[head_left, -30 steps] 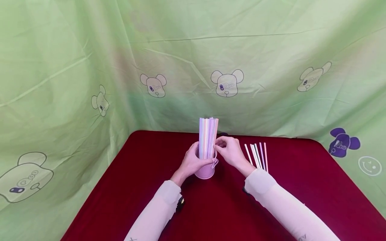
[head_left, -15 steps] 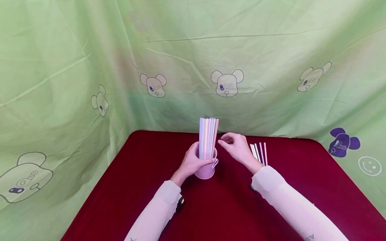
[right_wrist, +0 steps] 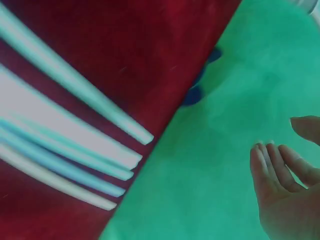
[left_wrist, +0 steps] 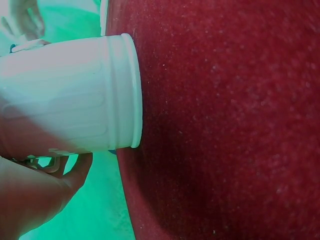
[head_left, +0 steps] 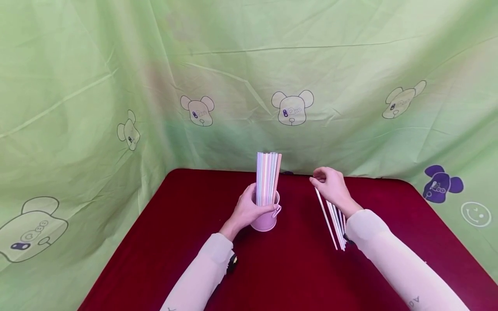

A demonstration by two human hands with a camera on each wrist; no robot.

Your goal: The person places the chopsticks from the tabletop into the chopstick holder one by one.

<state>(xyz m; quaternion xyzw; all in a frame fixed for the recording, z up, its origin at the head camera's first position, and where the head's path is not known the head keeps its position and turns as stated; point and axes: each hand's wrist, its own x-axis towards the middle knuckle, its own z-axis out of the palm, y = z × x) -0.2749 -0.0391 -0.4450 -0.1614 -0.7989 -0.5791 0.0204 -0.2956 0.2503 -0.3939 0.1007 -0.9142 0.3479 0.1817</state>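
A small pink pail (head_left: 264, 223) with a side handle stands upright on the table. Pastel drinking straws (head_left: 267, 179) rise from it in a tight upright bunch. My left hand (head_left: 249, 209) grips the pail, its thumb across the front near the rim. In the left wrist view the pail (left_wrist: 65, 90) is seen from the side, with the hand (left_wrist: 40, 195) beneath it. To the right, my right hand (head_left: 330, 185) hovers over the far ends of several loose straws (head_left: 326, 218). The right wrist view has that hand (right_wrist: 285, 205) with thumb and fingers apart, holding nothing, beside the straws (right_wrist: 75, 122).
Dark red cloth covers the table (head_left: 288, 276). Its far edge lies close to a green curtain (head_left: 241, 69) printed with bear heads, which also hangs along the left side. The loose straws lie roughly side by side, pointing away from the person.
My right hand has moved from beside the straw bunch rightward to above the loose straws, its fingers having come away from the bunch. The left hand and pail stay in place.
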